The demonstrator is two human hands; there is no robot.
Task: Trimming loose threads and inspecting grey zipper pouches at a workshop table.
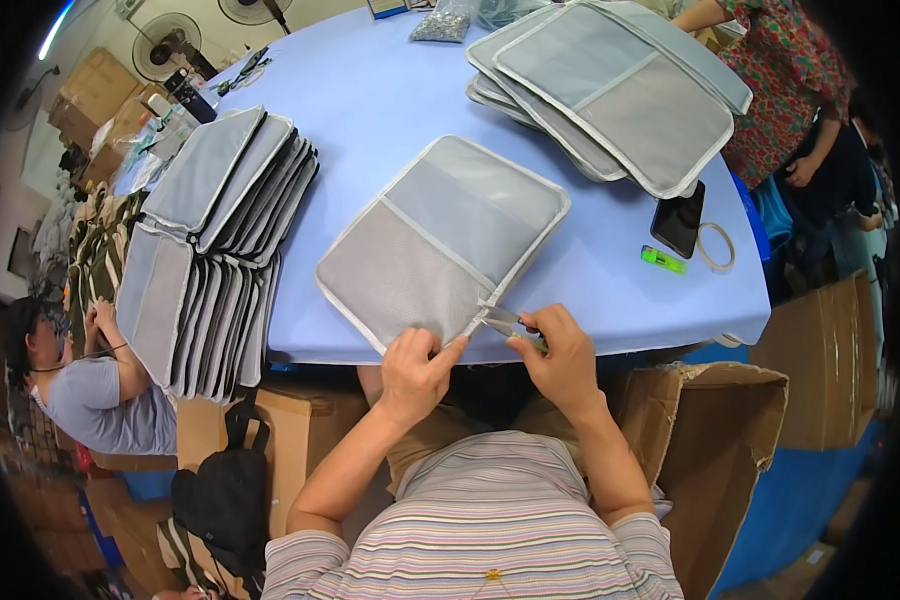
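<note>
Stacks of grey panels [160, 320] stand at the left, one behind the other, with their pale bound edges roughly in line; probably they are put so in order to take little of the blue table [360, 110]. Blue cloth shows between these stacks and the single grey panel [420, 240], which lies flat and turned at an angle, one corner toward the person, near the front edge of the table.

The left hand [418, 375] pinches this near corner between thumb and bent fingers, its grip narrow on the binding, I think to keep the panel from sliding. The right hand [560, 355] is closed around small snips [500, 322]; their blades seem slightly apart and point leftward to the bound edge, where pale loose threads [484, 308] stick out. With the corner so close to the front edge, both wrists can stay low, and the forearms have room in front of the body.

Further to the right and back, a looser pile of grey panels [660, 120] lies with its edges not aligned, beside another person in a flowered top [785, 90]. In front of this pile are a dark phone [678, 222], a green lighter [663, 260] and a ring of tape [715, 247], apart from the right hand, so its elbow could move outward. Below, at the right, a cardboard box [715, 440] stands open, quite near the right forearm.
</note>
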